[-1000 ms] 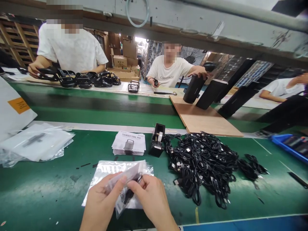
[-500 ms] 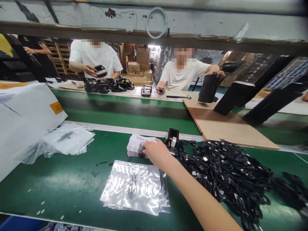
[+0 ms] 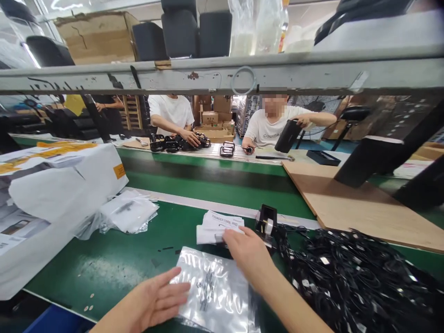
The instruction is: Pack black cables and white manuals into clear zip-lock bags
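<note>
My left hand [image 3: 156, 298] is open, fingers spread and palm inward, at the left edge of a pile of clear plastic bags [image 3: 218, 300] with dark print. My right hand [image 3: 248, 252] reaches to a small stack of printed white leaflets [image 3: 222, 219] headed "THUNDER TRAIL PRO". Its fingers close on the near edge of a white leaflet [image 3: 208, 234] in front of the stack; the fingertips partly cover it. Just right of the stack stands a black tape dispenser [image 3: 267, 217] with a pale roll.
A heap of black cables [image 3: 350, 273] covers the bench on the right. At left are a large white sack [image 3: 69, 194] and more clear bags [image 3: 128, 210]. A wooden board [image 3: 374, 203] lies behind the cables. Two people in white shirts [image 3: 270, 125] work across the green bench [image 3: 194, 173].
My left hand has come into view over the plastic bags. My right hand stays at the leaflets, a white leaflet now showing in front of the stack. The camera has tilted up and turned left.
</note>
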Demonstrator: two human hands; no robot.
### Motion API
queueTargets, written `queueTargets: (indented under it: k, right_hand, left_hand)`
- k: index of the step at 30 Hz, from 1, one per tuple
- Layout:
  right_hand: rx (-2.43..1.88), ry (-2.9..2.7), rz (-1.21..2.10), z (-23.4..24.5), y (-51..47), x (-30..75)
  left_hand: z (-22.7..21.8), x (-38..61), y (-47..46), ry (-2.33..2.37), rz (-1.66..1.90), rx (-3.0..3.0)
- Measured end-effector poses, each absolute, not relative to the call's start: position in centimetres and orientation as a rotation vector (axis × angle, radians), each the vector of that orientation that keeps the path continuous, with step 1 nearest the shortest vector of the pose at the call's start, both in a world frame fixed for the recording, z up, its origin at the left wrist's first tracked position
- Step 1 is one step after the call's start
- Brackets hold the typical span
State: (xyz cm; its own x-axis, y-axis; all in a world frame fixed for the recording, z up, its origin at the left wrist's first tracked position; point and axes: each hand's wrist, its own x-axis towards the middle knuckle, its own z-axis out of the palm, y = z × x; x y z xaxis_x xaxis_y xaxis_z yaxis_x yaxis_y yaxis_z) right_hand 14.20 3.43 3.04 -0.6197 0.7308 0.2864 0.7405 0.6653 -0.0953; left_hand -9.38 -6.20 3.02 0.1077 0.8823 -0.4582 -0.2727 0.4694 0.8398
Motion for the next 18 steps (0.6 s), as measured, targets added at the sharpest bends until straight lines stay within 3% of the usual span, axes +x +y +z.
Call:
queueTargets:
  k: [4, 8, 11, 13, 18]
  right_hand:
    - [-0.916, -2.334, 0.237, 1.5, -2.0, 15.8]
    - [-1.373, -1.477, 1.043, 0.4, -5.0, 18.8]
    - [-1.249, -0.964, 1.587, 0.1, -5.7, 20.7]
    - [-1.185, -0.739, 1.683, -0.2, -6.2, 21.6]
    - [-1.313, -0.458, 1.509, -1.7, -7.6, 21.9]
  left_hand:
    - [3.9, -4.4, -3.1, 1.053, 0.830, 0.714]
    - [3.8, -1.4, -2.2, 1.074, 0.709, 0.962]
    - [3.4, 0.2, -2.2, 0.981, 0.572, 1.034]
    - [3.1, 1.1, -2.3, 0.964, 0.536, 1.009]
    - [2.2, 2.5, -2.5, 1.015, 0.609, 0.904]
